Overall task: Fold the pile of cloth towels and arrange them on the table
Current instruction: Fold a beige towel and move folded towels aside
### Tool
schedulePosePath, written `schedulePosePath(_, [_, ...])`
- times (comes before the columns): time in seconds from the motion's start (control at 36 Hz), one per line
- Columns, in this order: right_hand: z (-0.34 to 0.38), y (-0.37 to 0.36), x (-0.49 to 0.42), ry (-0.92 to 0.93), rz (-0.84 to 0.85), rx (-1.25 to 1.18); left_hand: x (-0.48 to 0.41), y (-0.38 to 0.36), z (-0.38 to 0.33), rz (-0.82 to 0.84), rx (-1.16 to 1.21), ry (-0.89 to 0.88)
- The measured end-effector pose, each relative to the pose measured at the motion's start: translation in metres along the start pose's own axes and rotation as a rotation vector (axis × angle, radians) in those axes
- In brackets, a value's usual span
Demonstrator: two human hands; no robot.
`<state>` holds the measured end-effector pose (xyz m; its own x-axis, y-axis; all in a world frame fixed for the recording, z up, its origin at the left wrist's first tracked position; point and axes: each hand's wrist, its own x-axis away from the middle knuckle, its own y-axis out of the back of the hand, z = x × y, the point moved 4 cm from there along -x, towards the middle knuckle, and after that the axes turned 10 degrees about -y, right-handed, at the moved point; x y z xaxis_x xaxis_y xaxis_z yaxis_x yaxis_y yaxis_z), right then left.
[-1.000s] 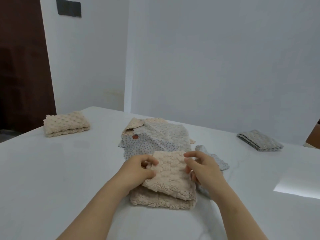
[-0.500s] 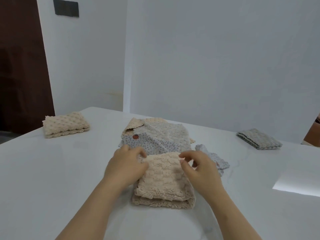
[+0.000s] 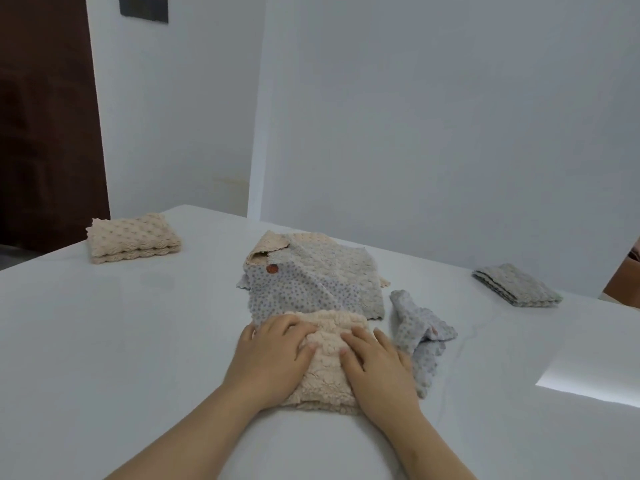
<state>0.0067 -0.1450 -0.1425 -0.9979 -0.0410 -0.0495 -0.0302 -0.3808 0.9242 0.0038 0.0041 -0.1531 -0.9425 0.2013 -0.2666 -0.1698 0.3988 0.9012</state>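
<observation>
A folded beige towel (image 3: 329,362) lies on the white table (image 3: 104,341) just in front of me. My left hand (image 3: 273,355) and my right hand (image 3: 375,365) both rest flat on top of it, fingers spread, pressing it down. Behind it sits the loose pile of towels (image 3: 318,282), grey-dotted and beige, with a small red tag. A crumpled grey-dotted towel (image 3: 419,334) lies to the right of my right hand.
A folded beige towel (image 3: 133,237) sits at the table's far left. A folded grey towel (image 3: 516,284) sits at the far right. White walls stand behind the table, and a dark door at the left.
Both hands stopped pinching the beige towel's far edge and now lie flat on it. The lifted top flap has been laid down onto the lower half.
</observation>
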Motion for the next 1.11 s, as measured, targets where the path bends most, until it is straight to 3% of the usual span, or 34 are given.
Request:
schedulePosePath(0.14, [0.001,-0.001,0.002,-0.001,-0.015,0.038,0.003,0.006,-0.001,-0.071,-0.041,0.089])
schedulePosePath(0.22, [0.0,0.003,0.008,0.002,-0.136,0.007,0.012,0.013,0.002,-0.111,-0.079,0.272])
schedulePosePath(0.33, [-0.011,0.01,0.016,-0.103,-0.243,-0.111,0.021,0.022,0.008,-0.009,-0.066,0.459])
schedulePosePath(0.42, [-0.022,0.011,0.02,-0.22,-0.212,-0.221,0.021,0.025,0.011,0.089,-0.068,0.435])
schedulePosePath(0.53, [-0.023,0.013,0.029,-0.244,-0.173,-0.203,0.027,0.026,0.009,0.128,-0.035,0.416])
schedulePosePath(0.64, [-0.024,0.015,0.036,-0.22,-0.146,-0.246,0.035,0.027,0.007,-0.031,0.079,0.335])
schedulePosePath(0.75, [-0.026,0.016,0.045,-0.161,-0.108,-0.469,0.037,0.025,0.004,-0.217,0.519,0.261])
schedulePosePath(0.86, [-0.028,0.014,0.051,-0.172,-0.038,-0.712,0.038,0.021,-0.006,-0.264,0.661,0.227])
schedulePosePath(0.94, [-0.028,0.017,0.055,-0.182,-0.04,-0.762,0.039,0.021,-0.006,-0.268,0.703,0.259])
schedulePosePath(1.11, [-0.026,0.025,0.064,-0.121,-0.022,-0.897,0.05,0.029,-0.021,-0.238,0.881,0.16])
